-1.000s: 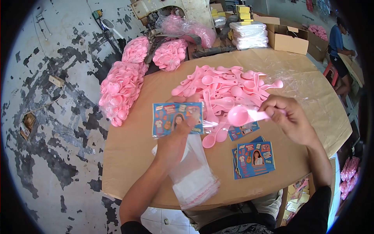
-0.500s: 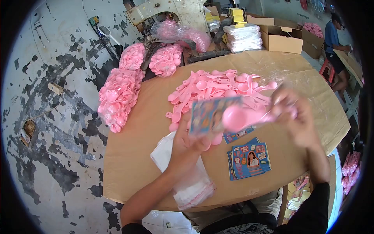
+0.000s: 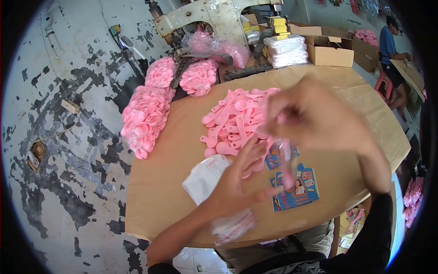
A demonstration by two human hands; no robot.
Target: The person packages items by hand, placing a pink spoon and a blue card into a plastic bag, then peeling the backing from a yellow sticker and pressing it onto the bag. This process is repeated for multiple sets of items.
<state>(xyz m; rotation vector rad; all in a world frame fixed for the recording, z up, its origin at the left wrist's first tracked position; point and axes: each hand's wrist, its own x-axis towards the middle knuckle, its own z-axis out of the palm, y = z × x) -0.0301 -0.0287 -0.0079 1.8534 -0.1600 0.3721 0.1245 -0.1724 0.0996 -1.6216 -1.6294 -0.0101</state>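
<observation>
My right hand [image 3: 319,118], smeared by motion, is closed in front of the pink pile. A pink measuring spoon [image 3: 287,180] hangs blurred beneath it, apparently in clear film. My left hand [image 3: 239,182] has its fingers spread and holds nothing I can see. Under its palm and wrist lies a stack of white and clear plastic bags [image 3: 207,176]. Printed blue cards [image 3: 299,196] are stacked just right of my left fingers, partly behind the hanging spoon. Beyond both hands is a heap of pink measuring spoons [image 3: 232,114].
Filled bags of pink spoons [image 3: 143,118] stand along the table's left edge. At the back are an old machine [image 3: 214,16], stacked clear packs [image 3: 285,50] and a cardboard box [image 3: 331,50]. A person in a blue shirt [image 3: 388,43] sits far right.
The card has left my left hand, whose fingers are now spread. My right hand has moved left and nearer the camera, and the spoon now hangs down instead of lying sideways.
</observation>
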